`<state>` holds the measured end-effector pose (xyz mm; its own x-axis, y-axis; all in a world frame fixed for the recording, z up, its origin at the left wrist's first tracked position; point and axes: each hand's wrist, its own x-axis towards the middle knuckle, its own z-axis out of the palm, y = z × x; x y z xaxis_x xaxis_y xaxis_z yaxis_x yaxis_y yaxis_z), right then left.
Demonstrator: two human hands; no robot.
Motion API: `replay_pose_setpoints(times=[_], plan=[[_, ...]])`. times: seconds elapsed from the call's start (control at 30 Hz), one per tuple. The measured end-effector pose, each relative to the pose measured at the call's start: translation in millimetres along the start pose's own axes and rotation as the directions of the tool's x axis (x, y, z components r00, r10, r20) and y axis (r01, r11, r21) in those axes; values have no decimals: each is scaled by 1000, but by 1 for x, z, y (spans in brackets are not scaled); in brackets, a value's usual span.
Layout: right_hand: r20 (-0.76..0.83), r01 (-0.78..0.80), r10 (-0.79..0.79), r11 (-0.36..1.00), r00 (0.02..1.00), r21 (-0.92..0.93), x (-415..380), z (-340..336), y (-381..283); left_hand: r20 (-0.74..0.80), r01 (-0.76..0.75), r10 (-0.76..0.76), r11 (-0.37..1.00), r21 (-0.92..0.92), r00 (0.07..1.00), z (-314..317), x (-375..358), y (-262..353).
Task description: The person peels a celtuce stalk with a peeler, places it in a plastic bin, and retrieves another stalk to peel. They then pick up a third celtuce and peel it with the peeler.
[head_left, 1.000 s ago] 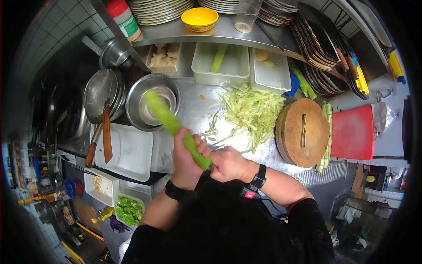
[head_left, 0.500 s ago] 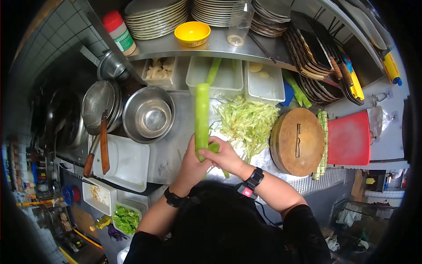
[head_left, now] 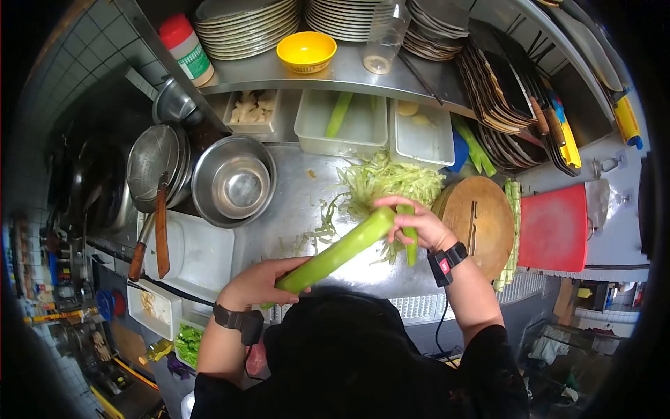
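Observation:
A thick, peeled-looking green stem, like celtuce [head_left: 340,250], slants across in front of me. My left hand [head_left: 262,283] is closed round its lower left end. At the upper right end, the fingers of my right hand [head_left: 423,225] touch the stem. That hand also grips a narrow green piece, like a peeler's handle [head_left: 410,241], pointing down; its working end is hidden. Just beyond lies a heap of pale green peelings [head_left: 380,183], with loose strips [head_left: 324,222] scattered to its left on the steel worktop [head_left: 293,188].
A round wooden chopping block [head_left: 481,223] stands right, beside a red board [head_left: 555,227]. Steel bowls [head_left: 234,181] and strainers [head_left: 153,164] sit left, above a white tray [head_left: 199,251]. Behind are plastic bins [head_left: 342,145], one holding a green stem. Plates [head_left: 248,31] line the shelf.
The stem has swung from upright to a slant, its upper end now to the right. My hands have moved apart: left hand left and down, right hand right with the narrow green piece.

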<state>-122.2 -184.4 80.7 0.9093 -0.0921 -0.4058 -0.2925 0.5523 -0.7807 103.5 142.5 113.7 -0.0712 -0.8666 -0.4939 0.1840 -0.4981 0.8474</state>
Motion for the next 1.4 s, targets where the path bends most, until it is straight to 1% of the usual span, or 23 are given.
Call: replay_pose_setpoints(times=[0.17,0.2,0.27,0.3,0.37,0.4,0.47,0.57,0.67,0.77,0.8,0.87,0.9,0.93,1.0,1.03,1.1,1.13,1.2,1.23,1.27,1.33,1.4], plan=[[-66,-33,38,997,997,74,-12,-7,22,124,52,-6,926,-375,992,-6,0,-12],[-65,-36,40,997,997,74,-14,-3,22,123,52,-6,925,-377,992,-6,1,-13],[-205,76,-53,991,977,108,-17,1,23,89,-84,149,858,-507,985,-6,5,-20],[-206,75,-52,991,977,107,-18,0,22,89,-85,150,857,-508,985,-7,9,-24],[-332,229,-185,968,925,100,-23,-5,17,-221,-260,138,590,-764,965,-10,17,-33],[-331,232,-189,968,925,96,-24,-7,15,-221,-263,144,590,-763,965,-11,18,-36],[-481,304,-236,950,844,67,-25,-11,12,-272,-408,322,507,-759,907,-13,19,-40],[-533,367,-290,929,795,43,-25,-23,9,-418,-490,261,546,-680,870,-4,22,-43],[-597,475,-358,879,718,44,-16,-24,2,-391,-514,334,546,-662,858,-9,19,-52],[-688,619,-476,784,548,-50,1,-30,-6,-388,-483,289,572,-663,875,-6,15,-76],[-686,619,-478,784,548,-51,9,-30,-9,-389,-485,291,571,-663,874,-4,14,-85],[-767,629,-533,744,356,-225,28,-30,-17,-363,-433,242,591,-681,900,2,9,-100],[-769,608,-573,728,284,-317,39,-28,-19,-364,-435,243,591,-680,899,6,6,-104],[-769,610,-573,726,283,-317,52,-27,-22,-379,-424,206,588,-689,902,10,3,-109],[-683,197,-705,709,190,-677,76,-24,-27,-387,-409,170,588,-698,906,15,-2,-118],[-683,197,-706,708,187,-678,90,-25,-24,-389,-418,179,568,-709,904,17,-3,-123],[-243,-179,-956,214,162,-960,119,-26,-16,-394,-432,194,545,-718,899,20,-7,-129],[-234,-172,-959,206,163,-963,130,-23,-14,-403,-428,174,552,-716,899,21,-10,-131],[-162,-163,-950,121,268,-979,145,-11,-12,-423,-433,154,550,-714,893,24,-18,-131],[-197,-163,-920,149,340,-975,149,-7,-13,-437,-456,166,514,-727,884,25,-22,-130],[-188,-157,-920,141,345,-978,155,-8,-13,-451,-478,179,477,-738,875,26,-25,-130],[-185,-236,-881,87,435,-968,168,-12,-10,-477,-494,161,455,-741,864,27,-34,-135],[-204,-273,-865,81,458,-959,178,-12,-15,-498,-507,146,437,-743,855,25,-42,-139]])
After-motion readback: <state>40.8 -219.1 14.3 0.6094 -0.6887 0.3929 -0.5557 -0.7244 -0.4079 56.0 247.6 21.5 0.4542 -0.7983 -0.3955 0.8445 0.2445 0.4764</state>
